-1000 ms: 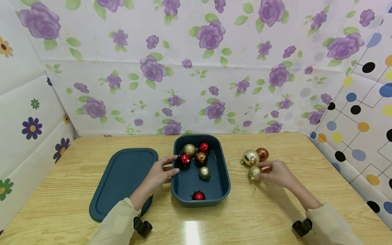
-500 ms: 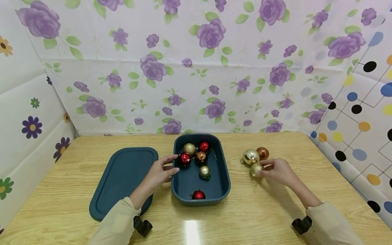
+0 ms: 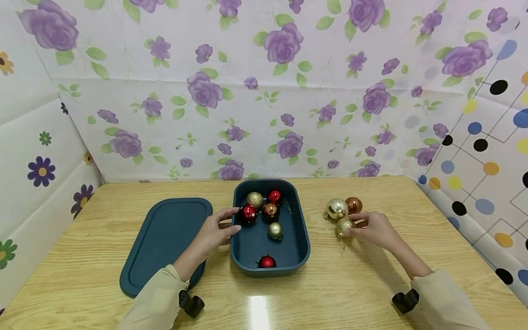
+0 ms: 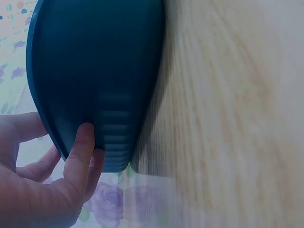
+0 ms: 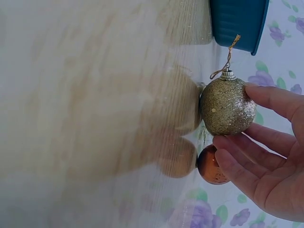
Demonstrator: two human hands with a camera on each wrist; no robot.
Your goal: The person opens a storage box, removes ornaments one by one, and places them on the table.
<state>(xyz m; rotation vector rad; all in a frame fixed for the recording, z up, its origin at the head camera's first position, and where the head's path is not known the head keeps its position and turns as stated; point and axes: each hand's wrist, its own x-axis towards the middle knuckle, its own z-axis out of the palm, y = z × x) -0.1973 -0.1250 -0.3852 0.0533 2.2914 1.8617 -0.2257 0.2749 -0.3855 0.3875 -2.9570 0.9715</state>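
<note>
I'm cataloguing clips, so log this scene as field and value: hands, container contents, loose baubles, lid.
Left hand: grips wall of blue container
Right hand: pinches glittery gold bauble
Inside container: three red baubles, two gold baubles, one copper bauble
Loose on table: shiny gold bauble, orange-brown bauble
Lid: flat, left of container

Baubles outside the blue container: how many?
3: glittery gold bauble, pinched by the right hand; shiny gold bauble, just beyond it; copper bauble, right of the shiny one. Another could hide behind that hand.
</note>
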